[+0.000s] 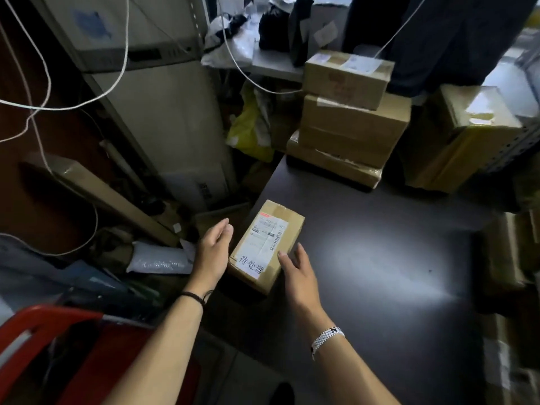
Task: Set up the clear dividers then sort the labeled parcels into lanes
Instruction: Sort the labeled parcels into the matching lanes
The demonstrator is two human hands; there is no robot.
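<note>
Parcel [266, 244]: small brown cardboard box, flat on the dark surface [380, 258] close to its 9 o'clock edge, long axis running from 7 toward 1 o'clock.
Labels: printed shipping label [267, 235] with barcode on the top face; white slip [251, 266] with handwritten characters at the 6 o'clock end.
Left hand [213, 252]: at 9 o'clock of the parcel, just beside its long side; fingers [226, 229] loosely curled, clamped on nothing; contact with the box cannot be told.
Right hand [298, 273]: at 4 o'clock of the parcel; thumb tip on the top edge, fingers [301, 252] straight and together along the side, not curled round it.
Wrists: black band [193, 296] on the left, white beaded bracelet [327, 337] on the right.
Stack of boxes [350, 121]: at 12 o'clock of the surface, well apart from the parcel.
Surroundings: white cables [122, 54] hanging at 10 o'clock; yellow bag [248, 127] at 11 o'clock, beside the stack.
</note>
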